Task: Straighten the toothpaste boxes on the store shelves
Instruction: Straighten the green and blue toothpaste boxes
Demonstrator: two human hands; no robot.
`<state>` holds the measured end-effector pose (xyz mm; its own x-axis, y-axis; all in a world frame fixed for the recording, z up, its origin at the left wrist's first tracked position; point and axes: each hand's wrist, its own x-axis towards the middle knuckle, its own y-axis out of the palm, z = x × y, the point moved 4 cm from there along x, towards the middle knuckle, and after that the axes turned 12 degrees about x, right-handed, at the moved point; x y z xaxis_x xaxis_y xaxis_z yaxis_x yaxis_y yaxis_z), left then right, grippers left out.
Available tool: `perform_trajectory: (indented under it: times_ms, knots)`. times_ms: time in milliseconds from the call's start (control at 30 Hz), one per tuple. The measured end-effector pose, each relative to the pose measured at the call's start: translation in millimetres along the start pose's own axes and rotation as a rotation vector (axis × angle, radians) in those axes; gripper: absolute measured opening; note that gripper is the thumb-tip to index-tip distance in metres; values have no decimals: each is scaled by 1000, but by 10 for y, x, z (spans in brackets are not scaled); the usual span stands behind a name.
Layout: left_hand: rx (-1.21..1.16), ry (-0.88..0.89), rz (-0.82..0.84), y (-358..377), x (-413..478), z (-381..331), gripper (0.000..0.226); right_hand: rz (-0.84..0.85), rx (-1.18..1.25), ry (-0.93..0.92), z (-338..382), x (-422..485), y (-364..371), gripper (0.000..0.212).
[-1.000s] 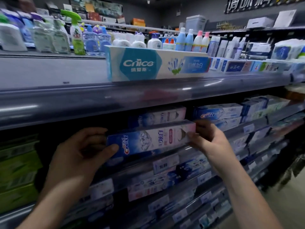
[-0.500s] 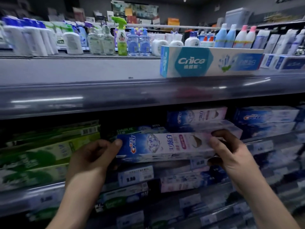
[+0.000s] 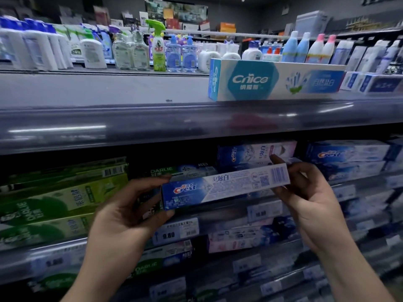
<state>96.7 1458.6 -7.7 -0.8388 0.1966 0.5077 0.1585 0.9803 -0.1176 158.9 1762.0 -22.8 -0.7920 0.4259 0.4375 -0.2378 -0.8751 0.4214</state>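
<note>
A blue and white Crest toothpaste box (image 3: 224,187) is held lengthwise in front of the second shelf, its barcode side turned to me. My left hand (image 3: 128,210) grips its left end and my right hand (image 3: 309,197) grips its right end. Behind it, more Crest boxes (image 3: 255,152) are stacked on the shelf, and a Darlie box (image 3: 185,170) lies just behind my left fingers. A large Cnice toothpaste box (image 3: 274,81) stands on the top shelf (image 3: 109,118) above.
Green Darlie boxes (image 3: 61,201) fill the shelf to the left. Further Crest boxes (image 3: 349,158) sit to the right. Bottles of soap and cleaner (image 3: 157,51) line the back of the top shelf. Price tags (image 3: 174,232) run along the lower shelf rails.
The Crest box has been pulled out from the shelf and rotated, so its barcode side faces me instead of the front. Both hands stay on its ends. My view shifted left.
</note>
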Motion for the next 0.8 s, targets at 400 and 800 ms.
perform_trajectory:
  times_ms: [400,800]
  knots:
    - [154,327,-33,343,-175,-685,72,-81,105,172,-161,13,-30,59]
    - [89,-219,-187,126,53,209,44,-46,240,-18,252,-155,233,72]
